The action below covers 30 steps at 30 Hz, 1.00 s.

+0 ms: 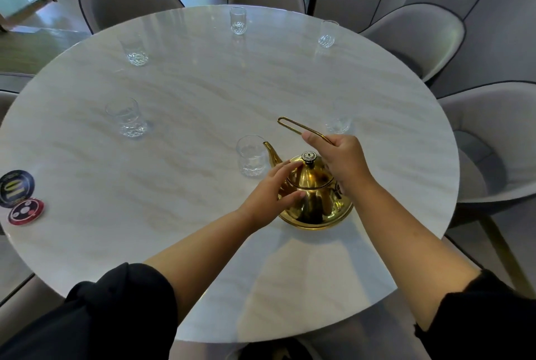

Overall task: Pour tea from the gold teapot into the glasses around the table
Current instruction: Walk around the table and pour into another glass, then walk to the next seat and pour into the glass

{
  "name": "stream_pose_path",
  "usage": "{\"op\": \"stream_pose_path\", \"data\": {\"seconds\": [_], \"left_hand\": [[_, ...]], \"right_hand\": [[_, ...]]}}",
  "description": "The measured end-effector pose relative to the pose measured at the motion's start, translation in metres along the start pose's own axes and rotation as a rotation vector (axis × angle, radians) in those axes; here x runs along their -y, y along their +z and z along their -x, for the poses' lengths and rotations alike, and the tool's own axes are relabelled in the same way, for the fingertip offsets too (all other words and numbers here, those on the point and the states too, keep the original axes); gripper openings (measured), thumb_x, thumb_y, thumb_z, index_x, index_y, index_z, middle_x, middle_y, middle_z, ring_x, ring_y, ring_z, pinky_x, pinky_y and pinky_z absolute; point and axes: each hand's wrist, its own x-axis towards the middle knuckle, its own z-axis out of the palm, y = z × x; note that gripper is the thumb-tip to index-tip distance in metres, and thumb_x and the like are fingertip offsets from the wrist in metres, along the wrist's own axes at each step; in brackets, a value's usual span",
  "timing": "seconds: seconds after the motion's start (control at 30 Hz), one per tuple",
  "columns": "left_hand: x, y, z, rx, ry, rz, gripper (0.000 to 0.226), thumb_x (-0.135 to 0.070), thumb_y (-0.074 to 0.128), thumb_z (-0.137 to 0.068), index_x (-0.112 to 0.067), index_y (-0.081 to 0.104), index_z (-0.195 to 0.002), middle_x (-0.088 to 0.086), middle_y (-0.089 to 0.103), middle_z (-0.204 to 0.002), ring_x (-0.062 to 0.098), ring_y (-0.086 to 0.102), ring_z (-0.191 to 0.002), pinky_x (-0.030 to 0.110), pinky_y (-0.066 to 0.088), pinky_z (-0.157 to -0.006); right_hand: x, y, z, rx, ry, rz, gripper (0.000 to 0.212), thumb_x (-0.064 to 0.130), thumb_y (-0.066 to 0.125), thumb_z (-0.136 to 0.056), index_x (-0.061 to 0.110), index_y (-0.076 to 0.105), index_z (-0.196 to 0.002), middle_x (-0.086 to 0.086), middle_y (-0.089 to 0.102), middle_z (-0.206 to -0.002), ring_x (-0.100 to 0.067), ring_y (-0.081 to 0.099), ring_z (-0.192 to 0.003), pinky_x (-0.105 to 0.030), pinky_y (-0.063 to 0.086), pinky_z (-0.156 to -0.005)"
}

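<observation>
The gold teapot (pixel 314 200) stands on the round marble table (pixel 203 93), near its front right. Its spout points left at a clear glass (pixel 251 155) standing just beside it. My right hand (pixel 338 156) grips the thin gold wire handle (pixel 293 124), which is raised above the pot. My left hand (pixel 274 190) rests with fingers spread against the pot's lid and left side. More clear glasses stand around the table: one at the left (pixel 125 117), one at the far left (pixel 135 48), one at the back (pixel 238 20), one at the back right (pixel 327 34), one behind my right hand (pixel 338 124).
Two round discs, one black (pixel 16 188) and one red (pixel 26 211), lie at the table's left edge. Grey padded chairs (pixel 417 37) ring the table. The table's front edge is close to my body.
</observation>
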Motion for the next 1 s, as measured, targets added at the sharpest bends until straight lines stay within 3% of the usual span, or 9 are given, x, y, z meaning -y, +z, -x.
{"op": "stream_pose_path", "data": {"seconds": [0.07, 0.2, 0.33, 0.53, 1.0], "left_hand": [[0.0, -0.001, 0.0, 0.02, 0.006, -0.034, 0.058, -0.029, 0.06, -0.09, -0.03, 0.034, -0.142, -0.004, 0.026, -0.152, 0.004, 0.037, -0.123, -0.002, 0.032, -0.085], [-0.005, 0.002, 0.003, 0.038, 0.029, -0.068, 0.055, -0.029, 0.059, -0.09, -0.03, 0.036, -0.14, -0.004, 0.024, -0.152, 0.011, 0.04, -0.126, 0.019, 0.036, -0.1], [-0.015, 0.017, 0.014, 0.005, 0.057, -0.111, 0.05, -0.033, 0.056, -0.092, -0.03, 0.038, -0.138, -0.002, 0.028, -0.151, 0.012, 0.034, -0.133, 0.021, 0.032, -0.104], [-0.034, 0.054, 0.046, -0.049, 0.077, -0.165, 0.048, -0.038, 0.052, -0.093, -0.031, 0.039, -0.139, -0.003, 0.029, -0.151, 0.016, 0.031, -0.136, 0.038, 0.035, -0.111], [-0.079, 0.155, 0.144, 0.003, 0.156, -0.179, 0.048, -0.043, 0.051, -0.092, -0.036, 0.036, -0.138, -0.005, 0.029, -0.15, 0.017, 0.032, -0.136, 0.044, 0.037, -0.109]], "right_hand": [[-0.008, -0.001, 0.006, -0.041, 0.006, -0.077, 0.056, 0.037, 0.072, -0.083, 0.023, 0.037, -0.041, 0.009, 0.029, -0.04, -0.008, 0.025, -0.038, -0.025, 0.025, -0.045], [-0.021, -0.004, 0.022, -0.104, 0.036, -0.215, 0.06, 0.031, 0.071, -0.085, 0.024, 0.037, -0.036, 0.013, 0.028, -0.039, -0.007, 0.024, -0.037, -0.024, 0.026, -0.044], [-0.026, -0.015, 0.045, -0.146, 0.006, -0.282, 0.056, 0.028, 0.071, -0.085, 0.024, 0.034, -0.043, 0.01, 0.028, -0.04, -0.008, 0.024, -0.038, -0.024, 0.026, -0.045], [-0.029, -0.043, 0.091, -0.163, -0.012, -0.31, 0.058, 0.028, 0.071, -0.085, 0.024, 0.04, -0.036, 0.012, 0.033, -0.037, -0.006, 0.03, -0.037, -0.025, 0.033, -0.048], [-0.051, -0.114, 0.23, -0.259, -0.007, -0.369, 0.054, 0.027, 0.073, -0.083, 0.022, 0.036, -0.044, 0.01, 0.031, -0.039, -0.007, 0.027, -0.037, -0.022, 0.03, -0.044]]}}
